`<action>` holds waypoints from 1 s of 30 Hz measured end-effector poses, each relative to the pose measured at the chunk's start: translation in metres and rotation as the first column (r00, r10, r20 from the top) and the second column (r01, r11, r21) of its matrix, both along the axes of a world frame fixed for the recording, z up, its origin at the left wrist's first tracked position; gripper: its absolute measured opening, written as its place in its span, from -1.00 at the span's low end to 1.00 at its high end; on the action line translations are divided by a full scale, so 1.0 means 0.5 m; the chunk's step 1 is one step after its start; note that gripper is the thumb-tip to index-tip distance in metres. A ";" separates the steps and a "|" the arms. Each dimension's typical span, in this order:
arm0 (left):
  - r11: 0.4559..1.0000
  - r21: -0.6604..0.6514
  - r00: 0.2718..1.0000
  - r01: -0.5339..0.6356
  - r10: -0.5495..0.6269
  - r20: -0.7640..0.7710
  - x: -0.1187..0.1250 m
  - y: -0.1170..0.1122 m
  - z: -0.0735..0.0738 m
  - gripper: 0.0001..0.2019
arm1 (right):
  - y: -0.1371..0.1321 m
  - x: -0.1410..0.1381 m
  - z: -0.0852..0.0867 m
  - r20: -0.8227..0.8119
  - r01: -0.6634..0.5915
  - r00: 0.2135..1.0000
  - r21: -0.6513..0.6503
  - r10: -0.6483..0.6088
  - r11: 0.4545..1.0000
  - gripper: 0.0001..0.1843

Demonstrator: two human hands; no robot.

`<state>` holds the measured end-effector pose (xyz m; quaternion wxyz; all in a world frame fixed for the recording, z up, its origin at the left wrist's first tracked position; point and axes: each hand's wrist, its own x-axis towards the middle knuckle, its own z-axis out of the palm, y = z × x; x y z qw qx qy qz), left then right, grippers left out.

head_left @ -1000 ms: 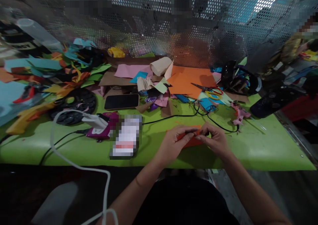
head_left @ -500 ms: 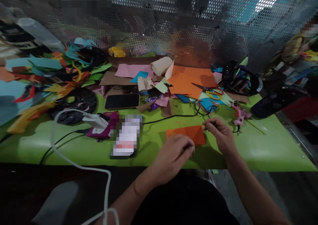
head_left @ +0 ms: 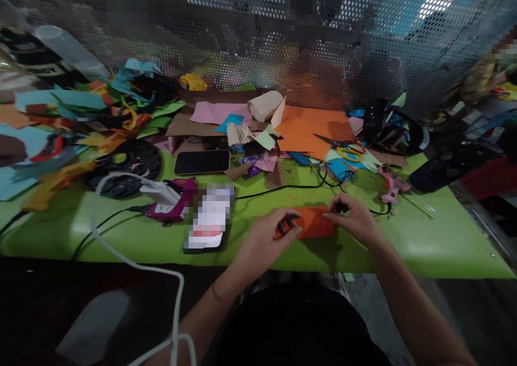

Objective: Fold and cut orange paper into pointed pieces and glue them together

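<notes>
A small orange piece of paper (head_left: pixel 314 223) lies near the front of the green tabletop, between my two hands. My left hand (head_left: pixel 274 234) grips its left end, thumb and fingers curled around the edge. At the other end, my right hand (head_left: pixel 351 218) pinches the upper right corner between thumb and fingers. Parts of the paper's left side are hidden behind my left fingers. Left of my left hand lies a phone with a lit, blurred screen (head_left: pixel 212 215).
Behind are a dark phone (head_left: pixel 202 162), scissors (head_left: pixel 343 146), a large orange sheet (head_left: pixel 311 131) and paper scraps. A pink glue gun (head_left: pixel 391 185) lies to the right. A purple power strip (head_left: pixel 172 207) with a white cable sits left. Another person's hand (head_left: pixel 11 150) shows at the far left.
My left hand has gone from hovering over the paper to gripping its left end. My right hand has shifted slightly left onto the corner. Another person's hand has appeared at the far left.
</notes>
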<state>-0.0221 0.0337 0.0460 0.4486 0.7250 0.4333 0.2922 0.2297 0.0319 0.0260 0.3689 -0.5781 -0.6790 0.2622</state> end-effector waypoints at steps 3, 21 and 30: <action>0.991 -0.131 0.995 -0.019 0.031 0.093 0.001 -0.009 0.000 -0.78 | -0.017 -0.016 0.025 -0.176 0.072 0.983 0.127 -0.049 0.989 -0.84; 0.748 -0.646 0.751 -0.153 0.513 0.416 0.068 -0.020 -0.051 -0.75 | -0.077 -0.058 0.033 0.111 -0.176 0.983 0.350 0.146 0.920 -0.78; 0.930 -0.367 0.971 0.024 0.065 0.228 0.030 0.010 -0.035 -0.78 | 0.009 -0.011 0.044 -0.083 0.102 0.992 0.131 -0.091 0.986 -0.39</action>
